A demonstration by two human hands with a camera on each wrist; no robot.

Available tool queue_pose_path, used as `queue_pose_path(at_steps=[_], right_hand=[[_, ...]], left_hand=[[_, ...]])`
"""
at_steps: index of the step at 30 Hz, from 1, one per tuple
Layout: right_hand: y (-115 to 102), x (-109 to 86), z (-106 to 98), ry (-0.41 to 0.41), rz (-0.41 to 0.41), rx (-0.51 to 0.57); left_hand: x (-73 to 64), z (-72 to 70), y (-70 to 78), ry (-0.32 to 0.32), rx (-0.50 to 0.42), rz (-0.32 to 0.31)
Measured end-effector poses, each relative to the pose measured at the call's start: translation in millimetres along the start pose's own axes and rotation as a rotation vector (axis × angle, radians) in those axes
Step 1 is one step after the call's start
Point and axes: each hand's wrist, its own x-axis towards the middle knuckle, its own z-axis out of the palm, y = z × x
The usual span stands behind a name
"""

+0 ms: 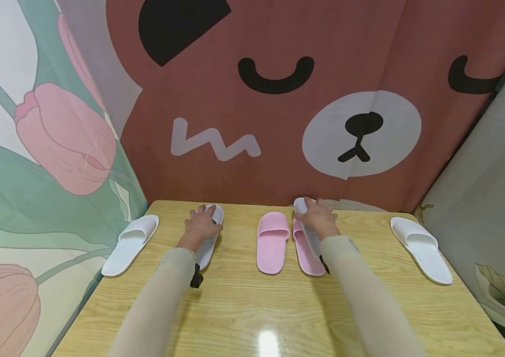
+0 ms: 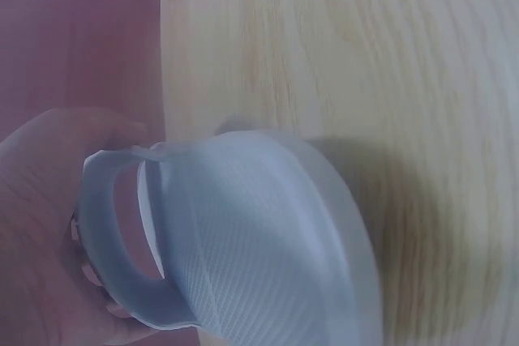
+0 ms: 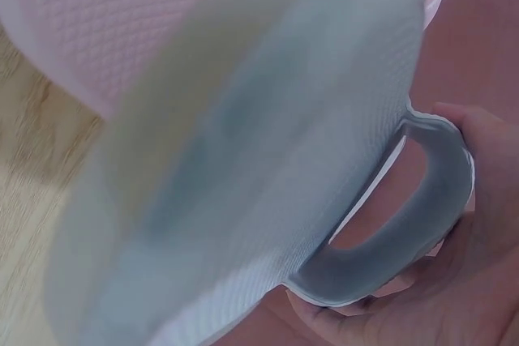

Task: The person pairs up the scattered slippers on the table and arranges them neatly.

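My left hand [image 1: 201, 227] grips a white slipper [image 1: 206, 253] over its strap, left of the middle of the table. In the left wrist view that slipper's ribbed sole [image 2: 251, 232] casts a shadow on the wood beside it. With my right hand [image 1: 318, 218] I hold another white slipper [image 1: 309, 237] by the strap. It overlaps the right pink slipper [image 1: 308, 260], hiding much of it. In the right wrist view the held slipper tilts in front of the pink one. The left pink slipper [image 1: 272, 250] lies flat between my two hands, its toe toward the back edge.
One more white slipper [image 1: 123, 253] lies at the table's left edge, and another [image 1: 428, 255] near its right edge. The wooden table [image 1: 239, 302] meets a brown bear-print curtain [image 1: 217, 178] at the back. Printed fabric hangs on both sides.
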Motion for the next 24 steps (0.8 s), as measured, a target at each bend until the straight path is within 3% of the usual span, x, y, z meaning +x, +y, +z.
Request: queue_pose_path(at_steps=[11,24], right_hand=[[-11.3,-1.5,2.0,-0.002,-0.029,-0.036],[-20.3,-1.7,5.9,0.012,-0.027,-0.005]], left_hand=[[-2.3,-2.7,4.3,-0.002,0.004,0.007],[-2.8,-0.6,5.5,0.003,-0.012,0.014]])
